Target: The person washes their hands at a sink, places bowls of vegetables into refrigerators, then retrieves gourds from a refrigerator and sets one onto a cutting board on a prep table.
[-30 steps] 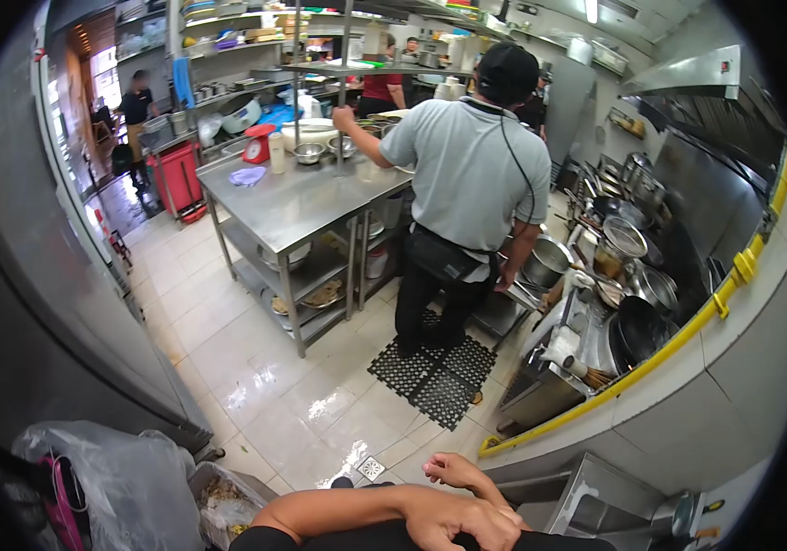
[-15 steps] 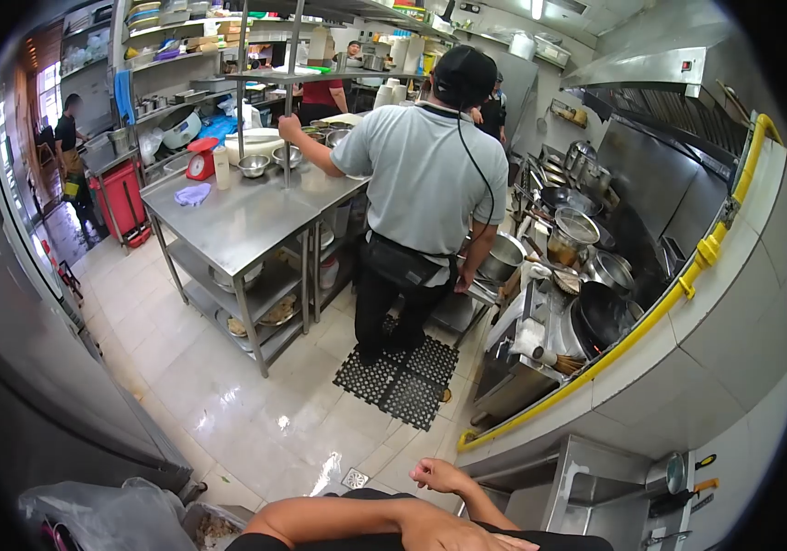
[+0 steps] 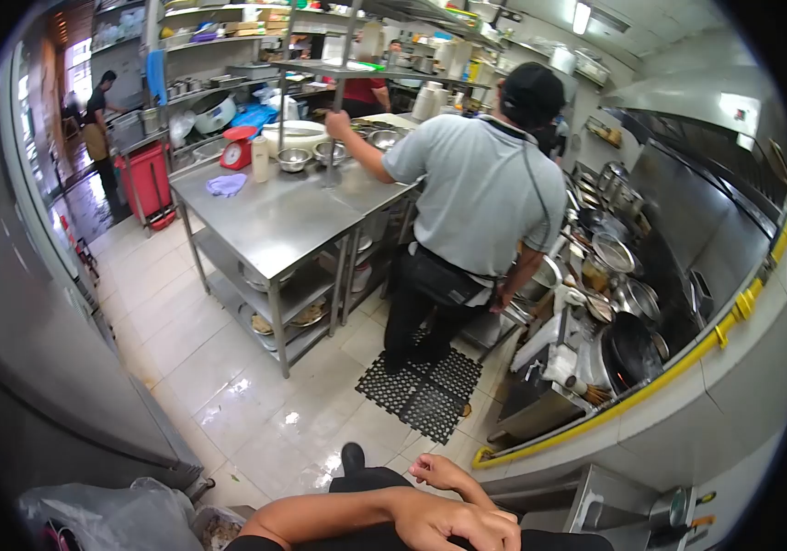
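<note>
My left forearm crosses low in front of my body, and my left hand (image 3: 456, 522) lies by my right forearm with its back up. Its fingers are slightly bent and apart, with nothing seen in them. Just beyond it, my right hand (image 3: 439, 471) is held above my dark trousers, its fingers loosely curled and no object visible in them. One dark shoe (image 3: 353, 457) of mine stands on the tiled floor (image 3: 255, 413).
A person in a grey shirt (image 3: 476, 184) stands on a black mat (image 3: 421, 390), one hand on the steel table's (image 3: 255, 220) shelf post. The stove with woks (image 3: 632, 349) is at right, a steel sink (image 3: 595, 496) lower right, and a plastic bag (image 3: 104, 514) lower left.
My view has turned, so the kitchen sits further right and slightly lower. My shoe has come into view. My left hand has shifted, with its fingers more bent.
</note>
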Available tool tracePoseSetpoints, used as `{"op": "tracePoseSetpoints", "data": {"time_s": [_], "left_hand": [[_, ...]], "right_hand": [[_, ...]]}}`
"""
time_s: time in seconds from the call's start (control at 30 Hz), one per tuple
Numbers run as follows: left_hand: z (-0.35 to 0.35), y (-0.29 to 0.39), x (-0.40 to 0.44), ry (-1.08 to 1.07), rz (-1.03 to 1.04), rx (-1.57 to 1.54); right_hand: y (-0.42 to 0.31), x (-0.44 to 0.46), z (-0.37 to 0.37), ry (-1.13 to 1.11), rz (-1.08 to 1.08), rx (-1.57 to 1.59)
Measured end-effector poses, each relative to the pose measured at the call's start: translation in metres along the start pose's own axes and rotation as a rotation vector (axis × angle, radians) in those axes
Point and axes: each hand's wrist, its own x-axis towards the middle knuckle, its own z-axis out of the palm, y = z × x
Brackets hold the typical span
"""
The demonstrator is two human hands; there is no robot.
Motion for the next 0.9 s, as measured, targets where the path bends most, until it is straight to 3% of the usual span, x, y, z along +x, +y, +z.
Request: {"op": "tracePoseSetpoints", "data": {"time_s": [0.27,0.4,0.57,0.63,0.7,0.77,0.8,0.9], "left_hand": [[-0.071,0.04,-0.053,0.131,-0.219,0.106],[-0.132,0.076,-0.085,0.169,-0.278,0.15],[-0.207,0.116,-0.127,0.152,-0.269,0.184],[-0.226,0.135,-0.134,0.402,-0.225,0.294],[-0.245,0.147,-0.148,0.349,-0.315,0.282],[-0.258,0.155,-0.145,0.378,-0.093,0.232],[-0.262,0.16,-0.149,0.382,-0.086,0.238],[-0.274,0.175,-0.165,0.211,-0.201,0.312]], "right_hand": [[-0.045,0.129,0.004,-0.137,-0.132,-0.097],[-0.118,0.197,-0.005,-0.2,-0.157,-0.165],[-0.176,0.281,-0.015,-0.113,-0.426,-0.065],[-0.209,0.304,-0.026,-0.181,-0.376,-0.157],[-0.235,0.321,-0.031,-0.202,-0.382,-0.196],[-0.252,0.341,-0.031,-0.232,-0.502,-0.119],[-0.261,0.35,-0.031,-0.285,-0.483,-0.122],[-0.294,0.369,-0.033,-0.301,-0.553,-0.208]]}}
